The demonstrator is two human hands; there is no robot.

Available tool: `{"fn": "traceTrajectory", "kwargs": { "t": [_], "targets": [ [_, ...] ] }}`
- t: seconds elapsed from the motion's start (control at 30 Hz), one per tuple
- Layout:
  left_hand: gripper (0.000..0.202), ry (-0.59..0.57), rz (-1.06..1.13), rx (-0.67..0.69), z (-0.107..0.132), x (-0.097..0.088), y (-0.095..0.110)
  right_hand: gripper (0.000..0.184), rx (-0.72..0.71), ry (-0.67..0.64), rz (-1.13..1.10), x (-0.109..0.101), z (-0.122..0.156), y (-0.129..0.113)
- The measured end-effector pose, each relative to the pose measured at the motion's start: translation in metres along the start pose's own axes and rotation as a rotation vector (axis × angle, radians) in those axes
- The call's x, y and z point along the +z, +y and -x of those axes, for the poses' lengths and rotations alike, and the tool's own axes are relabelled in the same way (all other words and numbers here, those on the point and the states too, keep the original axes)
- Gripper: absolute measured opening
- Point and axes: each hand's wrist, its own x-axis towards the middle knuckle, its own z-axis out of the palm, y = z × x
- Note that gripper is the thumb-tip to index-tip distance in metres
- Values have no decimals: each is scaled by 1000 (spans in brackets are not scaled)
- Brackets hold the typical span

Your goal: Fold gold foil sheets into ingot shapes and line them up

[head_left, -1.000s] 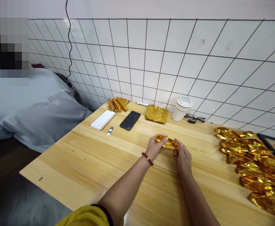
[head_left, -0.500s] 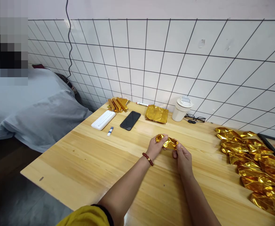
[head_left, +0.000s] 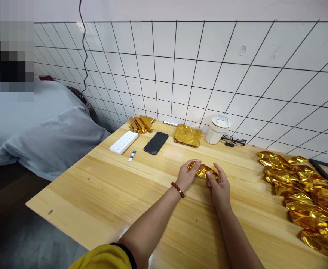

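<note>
A folded piece of shiny gold foil paper [head_left: 203, 171] is held up between my two hands above the wooden table [head_left: 102, 209]. My left hand [head_left: 186, 175], with a red bead bracelet at the wrist, grips its left end, thumb on the near face. My right hand [head_left: 219, 186] pinches the right end between the thumb and lower fingers, with the index finger raised off the foil. Beyond lies a flat stack of gold foil sheets [head_left: 187, 135]. Rows of folded gold foil pieces [head_left: 298, 186] cover the table's right side.
At the back left lie gold strips [head_left: 141, 124], a white power bank [head_left: 123, 142], a black phone [head_left: 156, 143], a small blue-and-white tube [head_left: 131, 155] and a marker [head_left: 170, 123]. A white cup [head_left: 215, 131] and glasses [head_left: 233, 141] stand near the wall. A person in grey [head_left: 40, 123] is at left.
My right index finger has lifted off the foil, and my right thumb has slid a little left along it. The foil's right end now shows as a point. My left hand keeps its grip.
</note>
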Motion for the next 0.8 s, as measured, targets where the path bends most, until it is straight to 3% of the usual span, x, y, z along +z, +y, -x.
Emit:
{"fn": "traceTrajectory", "kwargs": {
  "t": [0.3, 0.5, 0.8],
  "targets": [
    [40, -8, -6, -35, -4, -4, -6, 75, -2, -27, 44, 0, 1, -4],
    [44, -53, -37, -9, -3, -4, -3, 50, 16, -25, -12, -2, 0, -2],
    [44, -69, -84, -12, -3, -4, -1, 52, 86, -85, -67, -6, 1, 0]
  ]
}}
